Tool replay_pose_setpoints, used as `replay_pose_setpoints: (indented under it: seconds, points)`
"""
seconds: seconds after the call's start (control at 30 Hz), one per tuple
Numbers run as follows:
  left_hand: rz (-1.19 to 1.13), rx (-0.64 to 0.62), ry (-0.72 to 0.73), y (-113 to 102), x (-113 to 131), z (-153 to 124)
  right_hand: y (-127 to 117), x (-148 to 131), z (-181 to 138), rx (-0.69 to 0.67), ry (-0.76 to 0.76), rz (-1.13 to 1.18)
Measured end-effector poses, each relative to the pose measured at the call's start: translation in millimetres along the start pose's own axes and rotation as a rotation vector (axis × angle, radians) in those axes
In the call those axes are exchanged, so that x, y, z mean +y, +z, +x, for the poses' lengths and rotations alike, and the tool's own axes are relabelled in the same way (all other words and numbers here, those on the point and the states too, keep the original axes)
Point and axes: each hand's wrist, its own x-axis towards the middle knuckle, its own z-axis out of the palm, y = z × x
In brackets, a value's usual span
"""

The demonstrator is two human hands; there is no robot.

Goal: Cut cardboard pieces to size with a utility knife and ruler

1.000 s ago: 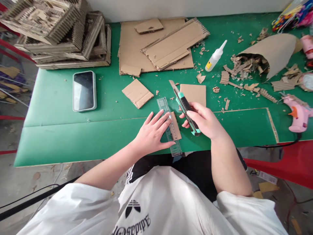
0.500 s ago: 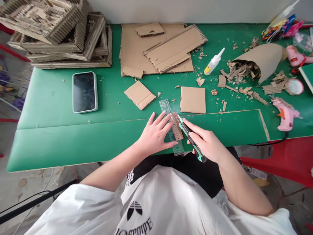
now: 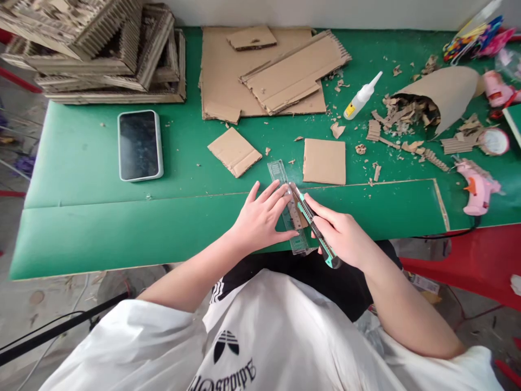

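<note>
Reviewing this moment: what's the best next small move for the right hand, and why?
Probably draw the utility knife toward the body along the ruler: the right hand holds it with its blade end by the ruler's edge, near the far end of the cardboard piece, while the left hand lies spread on the ruler.

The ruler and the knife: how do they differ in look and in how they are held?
The ruler is see-through; the knife is black and green. The ruler lies flat under the left hand; the knife is gripped in the right hand. The ruler is thin; the knife is thicker. Both are long and narrow.
</note>
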Motion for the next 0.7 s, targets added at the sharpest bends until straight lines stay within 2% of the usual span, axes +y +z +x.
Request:
replay_pose_setpoints:
  seconds: [0.53,0.7]
  points:
    - [0.008,-0.025,-0.007,-4,1,0,1,-2,-3,0.021,0.003,-0.065]
    - [0.003,-0.025,-0.007,-5,2,0,4,-13,-3,0.057,-0.031,-0.242]
